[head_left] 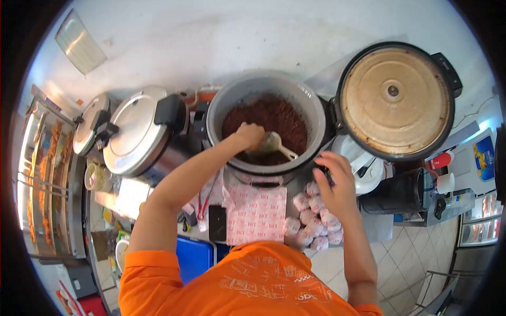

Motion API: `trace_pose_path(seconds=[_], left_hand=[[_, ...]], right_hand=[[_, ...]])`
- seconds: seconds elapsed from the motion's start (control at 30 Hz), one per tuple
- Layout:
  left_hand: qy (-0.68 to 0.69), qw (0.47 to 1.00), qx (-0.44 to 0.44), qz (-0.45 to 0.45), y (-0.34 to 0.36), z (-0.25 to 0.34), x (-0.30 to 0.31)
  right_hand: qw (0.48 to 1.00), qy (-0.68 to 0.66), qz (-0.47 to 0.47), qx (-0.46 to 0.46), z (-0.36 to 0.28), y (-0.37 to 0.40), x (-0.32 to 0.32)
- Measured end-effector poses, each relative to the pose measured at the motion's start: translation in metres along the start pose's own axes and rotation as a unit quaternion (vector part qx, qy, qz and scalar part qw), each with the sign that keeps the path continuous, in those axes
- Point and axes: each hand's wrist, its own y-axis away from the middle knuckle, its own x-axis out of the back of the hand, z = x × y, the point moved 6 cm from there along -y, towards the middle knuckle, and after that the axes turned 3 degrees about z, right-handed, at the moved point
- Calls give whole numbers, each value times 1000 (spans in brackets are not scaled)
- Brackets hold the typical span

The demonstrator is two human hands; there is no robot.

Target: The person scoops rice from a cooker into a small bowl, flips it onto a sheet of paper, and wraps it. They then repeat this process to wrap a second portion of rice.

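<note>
A large grey rice cooker pot (215,118) holds dark reddish-brown rice (274,116). My left hand (251,135) is down inside the pot, fingers curled round a small greenish bowl (270,142), partly hidden by the hand. A white rice paddle (286,151) lies against the bowl, its handle pointing to the lower right. Just right of the pot's front rim, my right hand (337,181) hovers with fingers and thumb apart, holding nothing. Below it several balls wrapped in printed paper (314,227) are piled on the counter.
The cooker's round lid (398,100) stands raised at the right. Printed paper sheets (256,210) and a black phone (217,223) lie in front of the pot. Closed cookers (134,134) stand left; a black bin-like container (392,194) stands right.
</note>
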Motion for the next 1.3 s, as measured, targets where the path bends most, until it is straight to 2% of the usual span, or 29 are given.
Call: trace_pose_path(seconds=[0.03, 0.1, 0.13, 0.17, 0.2, 0.23, 0.27, 0.3, 0.33, 0.37, 0.4, 0.43, 0.5, 0.57, 0.6, 0.7, 0.8, 0.83, 0.87, 0.93, 0.97, 1.0, 1.03, 1.07, 1.1, 1.13, 1.2, 1.23, 1.3], left_hand=[[-18, 999, -19, 33, 2, 4, 0], [-11, 998, -34, 60, 21, 4, 29], [26, 986, -60, 154, 44, 6, 57], [67, 964, -83, 242, 66, 8, 81], [70, 964, -79, 244, 80, 8, 91], [140, 927, -91, 335, 98, 6, 110], [209, 879, -101, 417, 117, 3, 122], [212, 881, -96, 413, 128, 6, 123], [248, 839, -80, 478, 143, 3, 130], [280, 790, -64, 542, 157, -2, 132], [289, 770, -56, 566, 165, -7, 128], [287, 769, -51, 569, 173, -8, 123], [397, 714, -3, 577, 189, -16, 109], [399, 731, 17, 554, 204, -27, 104], [406, 709, 12, 577, 215, -33, 104], [421, 670, -9, 611, 220, -35, 110], [320, 714, 84, 617, 195, -19, 129], [557, 641, 64, 524, 166, -30, 105], [754, 522, 38, 397, 141, -32, 87], [772, 496, 33, 396, 131, -41, 83], [791, 468, 28, 393, 126, -46, 82], [772, 486, 39, 407, 120, -56, 79], [798, 459, 63, 385, 118, -64, 77], [813, 449, 71, 364, 116, -74, 79], [827, 439, 80, 343, 114, -81, 82], [824, 445, 81, 341, 110, -86, 90], [716, 595, 125, 344, 99, -95, 105], [712, 601, 127, 340, 89, -99, 108], [434, 852, 122, 266, 58, -95, 113]], right_hand=[[998, 36, -21, 36, -4, -26, -7], [996, -43, -73, -4, 5, -63, -31], [981, -79, -136, -108, 14, -76, -45], [982, -77, -135, -104, 16, -89, -56], [976, -41, -168, -135, 28, -97, -74], [965, -5, -202, -164, 39, -107, -92], [945, -23, -246, -216, 47, -115, -111], [918, -42, -290, -268, 52, -120, -128], [840, -175, -343, -383, 43, -115, -140], [839, -176, -348, -380, 41, -116, -145], [801, -260, -407, -353, 32, -114, -153], [755, -337, -462, -321, 20, -113, -161], [786, -334, -433, -288, 7, -117, -165], [909, -183, -319, -195, -17, -134, -141], [966, -142, -208, -51, -23, -138, -134], [980, -116, -160, -21, -37, -138, -129], [961, -200, -174, -74, -45, -140, -138], [960, -202, -178, -74, -46, -140, -143], [947, -267, -163, -74, -46, -142, -146], [929, -333, -141, -76, -42, -148, -146], [874, -424, -168, -169, -33, -148, -150], [799, -508, -191, -257, -24, -146, -155], [798, -512, -186, -259, -7, -152, -155], [887, -312, -258, -223, 22, -155, -161], [927, -95, -318, -176, 50, -153, -167], [888, 9, -435, -149, 67, -137, -179], [772, 158, -608, -97, 89, -101, -201], [711, 203, -669, -75, 94, -85, -210], [696, 263, -663, -89, 111, -73, -236]])
